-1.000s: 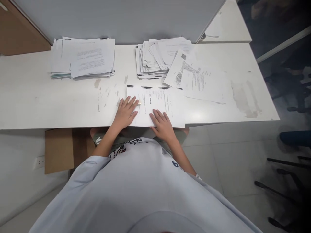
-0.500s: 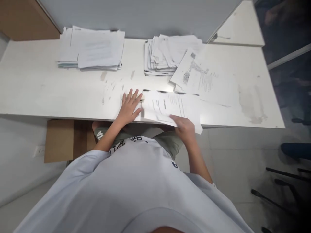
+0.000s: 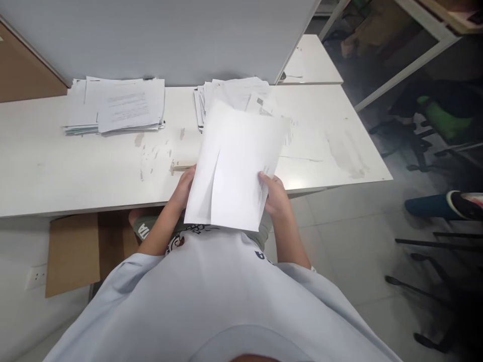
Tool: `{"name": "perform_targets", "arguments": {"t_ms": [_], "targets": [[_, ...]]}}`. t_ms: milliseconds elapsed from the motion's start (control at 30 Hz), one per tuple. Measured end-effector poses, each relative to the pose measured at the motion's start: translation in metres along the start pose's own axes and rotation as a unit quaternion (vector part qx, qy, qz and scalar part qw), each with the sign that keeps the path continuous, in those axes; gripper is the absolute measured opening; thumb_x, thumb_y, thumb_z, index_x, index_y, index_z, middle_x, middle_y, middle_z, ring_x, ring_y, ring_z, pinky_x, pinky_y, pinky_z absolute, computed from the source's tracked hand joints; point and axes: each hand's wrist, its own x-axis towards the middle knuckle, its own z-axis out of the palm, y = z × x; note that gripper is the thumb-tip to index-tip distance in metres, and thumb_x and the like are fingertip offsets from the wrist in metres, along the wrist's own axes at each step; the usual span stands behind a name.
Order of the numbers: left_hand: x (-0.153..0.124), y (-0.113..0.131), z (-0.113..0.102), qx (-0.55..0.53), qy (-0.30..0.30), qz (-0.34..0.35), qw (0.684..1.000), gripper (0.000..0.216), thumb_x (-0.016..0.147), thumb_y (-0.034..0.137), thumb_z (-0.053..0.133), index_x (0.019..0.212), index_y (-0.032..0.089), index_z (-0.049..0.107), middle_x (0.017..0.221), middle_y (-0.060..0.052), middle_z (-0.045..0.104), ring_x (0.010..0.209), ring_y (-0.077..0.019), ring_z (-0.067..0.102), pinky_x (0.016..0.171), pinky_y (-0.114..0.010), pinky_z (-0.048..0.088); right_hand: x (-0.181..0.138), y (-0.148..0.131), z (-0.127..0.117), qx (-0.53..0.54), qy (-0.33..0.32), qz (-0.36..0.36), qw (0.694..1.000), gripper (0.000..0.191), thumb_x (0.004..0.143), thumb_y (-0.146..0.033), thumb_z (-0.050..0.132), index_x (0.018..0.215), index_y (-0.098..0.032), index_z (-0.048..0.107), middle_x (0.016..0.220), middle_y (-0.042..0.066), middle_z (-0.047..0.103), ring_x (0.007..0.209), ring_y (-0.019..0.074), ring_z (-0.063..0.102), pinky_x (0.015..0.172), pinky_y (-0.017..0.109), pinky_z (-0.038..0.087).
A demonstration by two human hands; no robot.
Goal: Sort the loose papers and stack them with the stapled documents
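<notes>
White paper sheets (image 3: 241,166), raised and tilted above the desk's front edge, are between my two hands. My left hand (image 3: 185,187) grips their left edge, its fingertips hidden behind the paper. At the right edge my right hand (image 3: 275,193) pinches them, thumb on top. A fold or overlapping edge runs down the lower left of the sheets. Just beyond my left hand, a small beige strip-like object (image 3: 183,165) lies on the desk. Behind the raised sheets, a stack of papers (image 3: 241,88) is partly covered.
The white desk (image 3: 94,171) bears another paper stack (image 3: 128,108) at the back left. A grey partition (image 3: 169,40) rises behind. Below the desk at left is an open cardboard box (image 3: 73,254). Chair legs (image 3: 418,289) stand on the floor at right.
The sheets have come up off the desk and now show a mostly blank side. My left hand has gone from lying flat on the desk to gripping them. The view has shifted.
</notes>
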Motion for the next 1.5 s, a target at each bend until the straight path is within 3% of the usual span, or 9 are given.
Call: {"name": "perform_targets", "arguments": {"t_ms": [233,333,467,700,800,900,1033,1267,1500], "targets": [[0.001,-0.004,-0.023,-0.184,0.021,-0.142,0.972,0.073,0.076,0.074,0.049,0.119,0.017,0.064,0.110,-0.010,0.071,0.117,-0.0382,0.058,0.097,-0.051,0.049,0.012,0.011,0.010,-0.090,-0.078,0.055,0.991,0.040,0.063,-0.044,0.077,0.090,-0.017,0.066,0.087,0.007,0.074,0.091,0.0286,0.069,0.080,0.039,0.057],[0.004,-0.006,-0.030,-0.163,0.029,-0.159,0.973,0.063,0.071,0.056,0.068,0.119,0.016,0.063,0.109,-0.011,0.071,0.116,-0.0370,0.059,0.100,-0.049,0.047,0.014,0.014,0.019,-0.107,-0.105,0.081,0.985,0.043,0.061,-0.046,0.079,0.090,-0.016,0.067,0.088,0.008,0.074,0.086,0.0288,0.069,0.077,0.039,0.057],[0.006,-0.005,-0.034,-0.110,0.073,-0.116,0.984,0.054,0.059,0.034,0.079,0.108,0.016,0.066,0.101,-0.011,0.073,0.107,-0.0348,0.064,0.096,-0.047,0.049,0.018,0.021,0.023,-0.112,-0.132,0.065,0.983,0.042,0.063,-0.047,0.079,0.091,-0.018,0.068,0.090,0.007,0.074,0.086,0.0274,0.069,0.076,0.037,0.055],[0.013,0.045,-0.064,0.163,0.146,0.018,0.975,0.042,0.072,0.047,0.070,0.099,0.015,0.066,0.091,-0.008,0.072,0.092,-0.0282,0.067,0.083,-0.041,0.055,0.040,0.037,0.012,-0.132,-0.153,0.051,0.978,0.042,0.061,-0.051,0.080,0.086,-0.019,0.070,0.083,0.004,0.074,0.079,0.0242,0.068,0.070,0.034,0.053],[0.027,0.105,-0.093,0.318,0.236,0.167,0.903,0.049,0.082,0.054,0.060,0.108,0.013,0.062,0.105,-0.009,0.069,0.103,-0.0264,0.064,0.092,-0.041,0.052,0.056,0.040,-0.001,-0.101,-0.092,0.020,0.990,0.041,0.059,-0.046,0.081,0.087,-0.019,0.070,0.082,0.004,0.074,0.079,0.0238,0.068,0.072,0.035,0.054],[0.052,0.173,-0.132,0.491,0.307,0.327,0.747,0.065,0.092,0.063,0.039,0.122,0.007,0.052,0.125,-0.014,0.059,0.122,-0.0262,0.053,0.109,-0.046,0.036,0.071,0.042,-0.014,-0.046,-0.014,-0.010,0.999,0.038,0.056,-0.038,0.081,0.087,-0.019,0.069,0.084,0.003,0.074,0.082,0.0234,0.069,0.077,0.036,0.055],[0.097,0.218,-0.184,0.607,0.274,0.349,0.660,0.073,0.096,0.063,0.014,0.137,0.007,0.038,0.143,-0.014,0.047,0.132,-0.0220,0.044,0.116,-0.045,0.027,0.078,0.047,-0.025,0.027,0.036,-0.054,0.998,0.034,0.062,-0.030,0.077,0.092,-0.017,0.068,0.092,0.005,0.074,0.092,0.0209,0.069,0.088,0.036,0.054],[0.137,0.130,-0.218,0.670,0.125,0.220,0.697,0.048,0.097,0.044,0.030,0.115,0.014,0.063,0.129,-0.017,0.060,0.125,-0.0278,0.052,0.110,-0.051,0.032,0.079,0.053,-0.028,0.075,0.033,-0.069,0.994,0.029,0.068,-0.028,0.076,0.094,-0.018,0.068,0.098,0.005,0.073,0.100,0.0201,0.068,0.097,0.036,0.052],[0.138,0.086,-0.226,0.716,0.174,0.152,0.659,0.043,0.091,0.020,0.031,0.118,0.011,0.063,0.109,-0.023,0.066,0.104,-0.0323,0.061,0.093,-0.052,0.040,0.084,0.052,-0.028,0.090,0.027,-0.035,0.995,0.032,0.066,-0.029,0.077,0.095,-0.018,0.068,0.096,0.005,0.074,0.098,0.0226,0.069,0.095,0.040,0.054]]}}
